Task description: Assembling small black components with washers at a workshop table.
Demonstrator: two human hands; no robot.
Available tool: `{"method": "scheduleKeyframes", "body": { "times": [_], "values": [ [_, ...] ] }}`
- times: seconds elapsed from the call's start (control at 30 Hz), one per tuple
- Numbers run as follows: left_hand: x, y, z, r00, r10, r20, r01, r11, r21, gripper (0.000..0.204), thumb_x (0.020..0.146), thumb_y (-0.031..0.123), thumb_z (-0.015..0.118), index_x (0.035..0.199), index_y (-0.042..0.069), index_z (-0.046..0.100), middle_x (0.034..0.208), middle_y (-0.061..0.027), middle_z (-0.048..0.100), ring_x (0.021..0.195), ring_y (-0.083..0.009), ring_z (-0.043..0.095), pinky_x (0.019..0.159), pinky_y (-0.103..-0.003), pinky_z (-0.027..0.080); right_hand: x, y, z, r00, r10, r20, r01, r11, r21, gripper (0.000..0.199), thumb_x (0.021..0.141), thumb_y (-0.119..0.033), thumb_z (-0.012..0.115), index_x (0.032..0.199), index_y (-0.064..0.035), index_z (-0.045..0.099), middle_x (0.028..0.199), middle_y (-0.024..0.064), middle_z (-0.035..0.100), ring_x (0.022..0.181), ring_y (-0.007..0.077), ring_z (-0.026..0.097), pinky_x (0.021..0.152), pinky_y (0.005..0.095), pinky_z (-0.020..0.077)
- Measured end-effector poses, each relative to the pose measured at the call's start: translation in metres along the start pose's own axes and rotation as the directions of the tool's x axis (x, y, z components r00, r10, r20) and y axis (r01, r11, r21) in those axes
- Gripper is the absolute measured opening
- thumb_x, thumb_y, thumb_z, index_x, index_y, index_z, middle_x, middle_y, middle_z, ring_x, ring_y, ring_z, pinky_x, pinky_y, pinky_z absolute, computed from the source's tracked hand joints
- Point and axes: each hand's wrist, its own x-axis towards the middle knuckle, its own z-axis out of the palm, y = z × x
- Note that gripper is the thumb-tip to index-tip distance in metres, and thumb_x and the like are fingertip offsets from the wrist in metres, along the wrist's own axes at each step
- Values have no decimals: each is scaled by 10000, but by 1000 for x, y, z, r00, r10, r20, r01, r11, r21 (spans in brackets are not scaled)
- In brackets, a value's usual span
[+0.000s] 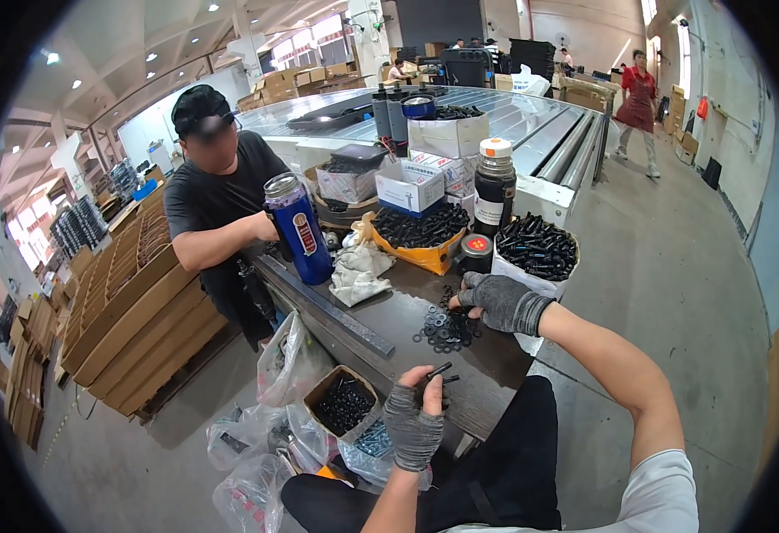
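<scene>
My left hand (414, 419), in a grey fingerless glove, is closed round black bolts (441, 370) whose ends stick out between thumb and fingers. It hovers just off the near edge of the dark worktable (483, 382). On the tabletop, my right hand (505, 304), gloved the same way, reaches down at the edge of a loose pile of black washers (445, 330). Its fingertips are drawn together; what lies between them is hidden. Behind that hand stands a white-sided container of black bolts (536, 249). More bolts fill a yellow bag (443, 256) further left.
A dark bottle (494, 197), a red-lidded jar (476, 255), a blue tumbler (305, 235) and a white cloth (360, 274) crowd the table. A metal bar (341, 320) lies along its edge. A co-worker (225, 178) stands across. Below sits a carton of small black parts (343, 404).
</scene>
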Motion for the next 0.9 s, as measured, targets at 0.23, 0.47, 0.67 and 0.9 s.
{"method": "scheduleKeyframes", "body": {
  "times": [0.23,0.47,0.67,0.9],
  "values": [
    [1,2,-1,1000,-5,1,5,1000,-2,173,920,60,668,1086,19,641,865,-6,623,740,-55,555,665,-208,469,8,5,8,995,-72,-75,82,986,143,170,837,-60,616,995,-45,674,934,138,603,954,330,618,823,413,495],
    [5,14,3,999,-47,-18,47,999,-3,160,910,63,679,1062,19,652,780,-16,612,670,-80,558,602,-242,462,10,-12,-15,993,-28,-111,58,961,272,161,848,-99,626,976,-18,680,894,129,642,892,276,642,811,375,505],
    [30,14,-9,973,-232,-1,225,948,-226,192,915,87,671,1086,6,641,864,-40,656,755,-104,605,685,-248,495,-2,-38,-29,953,211,218,-293,454,842,273,895,-198,672,1077,6,669,937,44,678,836,104,621,768,265,516],
    [49,20,4,931,-359,70,347,805,-481,254,909,89,658,1131,-21,605,983,-110,685,875,-175,650,791,-292,527,-7,-61,-3,948,225,226,-246,61,967,297,897,-184,696,1120,-5,614,980,52,652,830,116,621,760,284,524]
  ]
}}
